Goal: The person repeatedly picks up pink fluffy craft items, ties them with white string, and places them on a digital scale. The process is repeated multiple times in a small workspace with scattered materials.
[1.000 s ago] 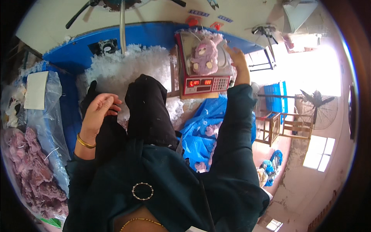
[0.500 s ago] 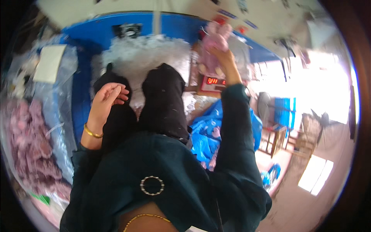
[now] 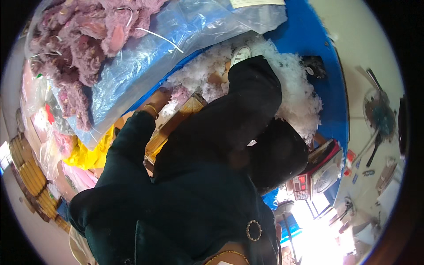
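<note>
The left hand is reaching into white stuffing just beside the wooden box, fingers clenched on a pinkish tuft; gathering loosely would probably avoid clumping. Right hand is hidden.

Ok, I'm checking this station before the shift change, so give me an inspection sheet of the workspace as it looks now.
Surface: blue sheet, largely covered by white fibre stuffing.
Job's things: purple plush piece next to the left hand; clear bag of purple plush pieces close by.
Clutter: wooden box, yellow bag, weighing scale.
Hands: left hand at the edge of the stuffing, grip unclear; right hand not in view.
Cables: thin white cord lying on the clear bag.
Surroundings: fan beyond the blue sheet; strong glare at lower right.
</note>
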Demonstrator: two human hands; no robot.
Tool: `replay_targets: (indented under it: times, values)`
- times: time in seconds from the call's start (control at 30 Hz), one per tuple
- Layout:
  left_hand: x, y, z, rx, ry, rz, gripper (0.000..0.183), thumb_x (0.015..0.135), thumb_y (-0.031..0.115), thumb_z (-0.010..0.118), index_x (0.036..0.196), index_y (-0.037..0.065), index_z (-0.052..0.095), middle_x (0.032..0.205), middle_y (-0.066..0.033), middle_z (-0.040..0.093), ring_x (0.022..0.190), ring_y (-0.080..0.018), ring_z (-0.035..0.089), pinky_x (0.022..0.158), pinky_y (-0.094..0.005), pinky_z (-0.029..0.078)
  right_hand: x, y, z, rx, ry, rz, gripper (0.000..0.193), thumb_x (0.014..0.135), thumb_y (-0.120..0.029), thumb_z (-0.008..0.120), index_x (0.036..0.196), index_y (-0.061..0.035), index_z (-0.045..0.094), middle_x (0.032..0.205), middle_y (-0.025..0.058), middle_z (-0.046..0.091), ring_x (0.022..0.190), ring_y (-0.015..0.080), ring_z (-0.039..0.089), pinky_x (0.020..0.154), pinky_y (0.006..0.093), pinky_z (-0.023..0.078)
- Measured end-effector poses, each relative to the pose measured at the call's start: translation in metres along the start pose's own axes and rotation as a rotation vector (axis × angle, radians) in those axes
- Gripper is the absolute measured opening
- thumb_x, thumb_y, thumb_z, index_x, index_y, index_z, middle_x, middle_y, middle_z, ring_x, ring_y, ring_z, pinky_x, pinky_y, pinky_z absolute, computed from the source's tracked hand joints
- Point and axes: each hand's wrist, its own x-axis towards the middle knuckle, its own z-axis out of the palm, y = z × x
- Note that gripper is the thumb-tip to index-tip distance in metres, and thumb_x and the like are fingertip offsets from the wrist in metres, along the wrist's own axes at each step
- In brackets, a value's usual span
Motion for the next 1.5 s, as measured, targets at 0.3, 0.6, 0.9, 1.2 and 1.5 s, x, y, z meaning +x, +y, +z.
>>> replay_targets:
  times: [0.3, 0.6, 0.9, 1.2, 1.5]
  values:
    - [0.095, -0.093, 0.086, -0.067, 0.032, -0.182, 0.018, 0.076, 0.016, 0.070, 0.088, 0.004, 0.065, 0.089, -0.0147, 0.065, 0.087, -0.0316, 0.062, 0.075, -0.0385, 0.050, 0.028, -0.027, -0.012, -0.205, -0.041, 0.347, 0.020, 0.091, -0.017, 0.057, 0.106, -0.0044, 0.061, 0.089, 0.0074, 0.063, 0.081, 0.0176, 0.061, 0.070, 0.0301, 0.050]
    - [0.138, -0.074, 0.102, 0.107, 0.088, -0.334, 0.015, 0.076, 0.015, 0.070, 0.086, 0.004, 0.066, 0.088, -0.0144, 0.065, 0.087, -0.0312, 0.062, 0.075, -0.0381, 0.050, 0.031, -0.055, -0.021, -0.261, -0.028, 0.511, 0.021, 0.091, -0.018, 0.058, 0.105, -0.0030, 0.063, 0.091, 0.0086, 0.064, 0.082, 0.0171, 0.062, 0.069, 0.0298, 0.050]
    - [0.029, 0.100, 0.038, -0.057, 0.403, 0.262, 0.006, 0.078, 0.010, 0.069, 0.080, 0.004, 0.068, 0.087, -0.0138, 0.065, 0.088, -0.0308, 0.062, 0.075, -0.0375, 0.049, 0.070, -0.140, 0.000, -0.194, 0.099, -0.079, 0.020, 0.091, -0.016, 0.060, 0.103, -0.0007, 0.064, 0.095, 0.0096, 0.065, 0.084, 0.0166, 0.062, 0.071, 0.0293, 0.051]
    - [-0.091, 0.382, -0.082, -0.002, 0.014, 1.430, 0.014, 0.064, -0.011, 0.062, 0.066, -0.002, 0.052, 0.092, -0.0156, 0.058, 0.087, -0.0352, 0.063, 0.072, -0.0389, 0.053, 0.074, -0.327, 0.091, -0.137, -0.214, -1.238, 0.047, 0.075, -0.025, 0.075, 0.114, -0.0047, 0.060, 0.120, 0.0100, 0.059, 0.110, 0.0303, 0.055, 0.089, 0.0364, 0.045]
    - [-0.151, 0.490, -0.041, 0.105, 0.001, 1.750, 0.016, 0.062, -0.008, 0.064, 0.065, -0.001, 0.050, 0.092, -0.0146, 0.057, 0.083, -0.0319, 0.060, 0.069, -0.0349, 0.050, 0.035, -0.269, 0.084, 0.521, -0.719, -0.813, 0.047, 0.081, -0.024, 0.074, 0.119, -0.0044, 0.055, 0.109, 0.0036, 0.060, 0.104, 0.0142, 0.054, 0.088, 0.0309, 0.044]
